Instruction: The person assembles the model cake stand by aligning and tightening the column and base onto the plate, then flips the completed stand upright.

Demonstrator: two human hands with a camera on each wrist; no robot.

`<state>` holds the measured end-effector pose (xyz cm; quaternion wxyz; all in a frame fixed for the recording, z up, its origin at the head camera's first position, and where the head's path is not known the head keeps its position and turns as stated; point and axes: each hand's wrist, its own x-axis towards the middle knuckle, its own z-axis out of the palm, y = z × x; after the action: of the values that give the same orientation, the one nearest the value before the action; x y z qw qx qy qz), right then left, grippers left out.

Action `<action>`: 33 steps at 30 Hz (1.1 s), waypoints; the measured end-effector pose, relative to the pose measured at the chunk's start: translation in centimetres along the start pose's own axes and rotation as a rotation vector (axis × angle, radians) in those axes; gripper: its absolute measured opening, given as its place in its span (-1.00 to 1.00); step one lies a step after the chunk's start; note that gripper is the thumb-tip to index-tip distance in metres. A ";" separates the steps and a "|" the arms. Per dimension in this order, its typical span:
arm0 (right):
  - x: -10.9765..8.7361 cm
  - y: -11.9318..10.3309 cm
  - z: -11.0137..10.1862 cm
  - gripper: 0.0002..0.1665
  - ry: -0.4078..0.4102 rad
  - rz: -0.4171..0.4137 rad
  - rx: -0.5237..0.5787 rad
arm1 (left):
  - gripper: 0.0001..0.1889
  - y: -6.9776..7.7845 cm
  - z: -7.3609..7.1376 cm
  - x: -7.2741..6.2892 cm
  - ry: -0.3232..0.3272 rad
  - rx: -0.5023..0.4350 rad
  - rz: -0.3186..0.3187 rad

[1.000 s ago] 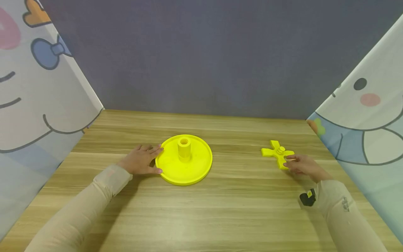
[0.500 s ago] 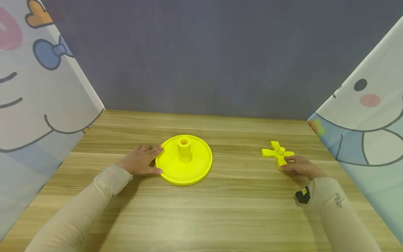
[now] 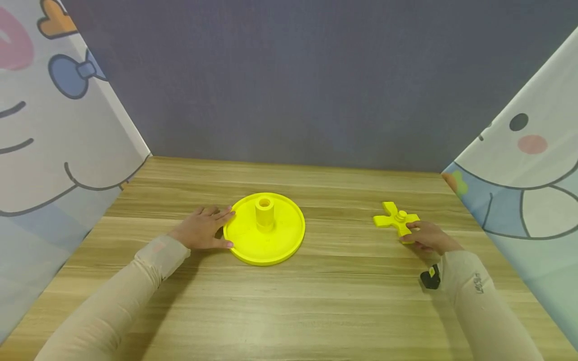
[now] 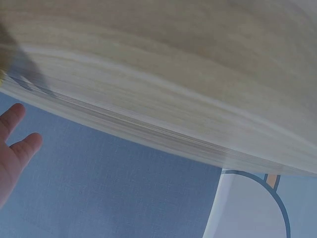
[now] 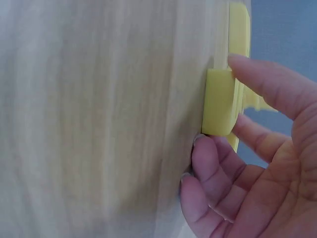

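Pinching one arm of a yellow cross (image 3: 396,222) with the right grip (image 3: 430,237), with the thumb at one side of this arm and the index finger at the other, and with the other fingers bent low near the bench (image 3: 293,311). As for the cross, lying on the bench with its knob (image 3: 401,214) upward, well apart from a yellow disc (image 3: 266,243) and to the right of it. With the left grip (image 3: 200,230), grasping nothing, only touching the left rim of the disc with straight, spread fingers. Fitted in the middle of this disc with an upright post (image 3: 264,215), hollow at the top.

Stretched forward from the lower corners of the head view, in a pale left sleeve (image 3: 104,306) and a pale right sleeve (image 3: 483,306). Just beside the right cuff, carrying a small black block (image 3: 430,279) with a yellow mark.

Covered with wood pattern, on the bench, with the grain from left to right. Closed behind by a dark blue-grey panel (image 3: 289,85), and at the sides by a left panel (image 3: 86,145) and a right panel (image 3: 537,175) with cartoon print. Marked on the right sleeve with dark sideways letters (image 3: 478,283), too small for sure reading.
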<state>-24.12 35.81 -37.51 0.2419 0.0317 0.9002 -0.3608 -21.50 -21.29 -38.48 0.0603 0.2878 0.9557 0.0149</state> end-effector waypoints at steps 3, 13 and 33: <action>0.3 -0.3 0.0 -0.07 -0.012 -0.033 -0.022 | -0.10 0.0 0.0 -0.1 0.007 0.002 -0.001; 0.8 -1.2 0.3 -0.13 -0.039 -0.128 -0.027 | -0.10 -0.1 0.0 0.0 0.003 0.008 -0.007; 1.7 -1.9 1.4 -0.29 0.007 -0.186 -0.283 | -0.09 0.2 -0.1 -0.1 -0.014 -0.001 -0.013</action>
<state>-25.50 33.33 -37.95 0.2063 -0.0847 0.9419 -0.2512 -21.31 -21.18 -38.34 0.0673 0.2818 0.9570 0.0127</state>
